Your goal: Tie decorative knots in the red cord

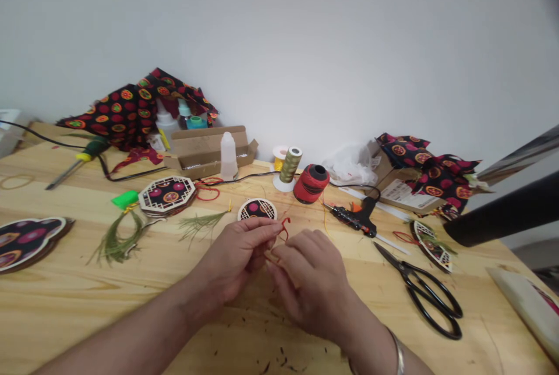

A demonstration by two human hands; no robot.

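Observation:
Both hands meet over the middle of the wooden table. My left hand (244, 250) is closed, thumb and forefinger pinching a thin red cord (285, 226) whose loop sticks up past the fingertips. Close beside it, my right hand (310, 279) is also closed, with its thumb and fingers pressed on a lower stretch of the same cord. Just behind the left hand lies a round ornament (257, 208) with a pale lattice frame and dark patterned cloth, partly covered by that hand. A red thread spool (311, 183) stands behind the right hand.
Black scissors (421, 287) lie to the right, near a black glue gun (356, 216). An octagonal ornament (167, 195) and green tassels (120, 238) are at left. A green thread cone (290, 165), a plastic bottle (227, 156) and a cardboard box (205, 151) stand behind.

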